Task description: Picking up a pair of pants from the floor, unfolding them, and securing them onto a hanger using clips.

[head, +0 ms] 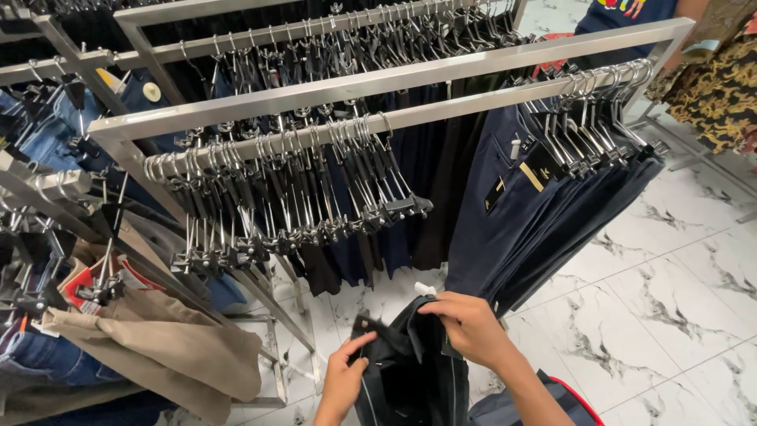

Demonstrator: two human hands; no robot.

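A dark navy pair of trousers (410,371) hangs between my hands at the bottom middle. My left hand (344,375) pinches its left waist edge. My right hand (465,323) grips the upper right of the waistband, next to a small white tag (424,289). Straight ahead, a metal clothes rail (410,114) carries many empty black clip hangers (315,197) on its left half and several navy trousers (544,205) hung on its right half.
Beige trousers (165,347) and jeans (47,359) hang on a rack at the left. More rails with dark clothes stand behind. White marble floor tiles (670,284) spread to the right. A person in patterned cloth (721,79) stands at the top right.
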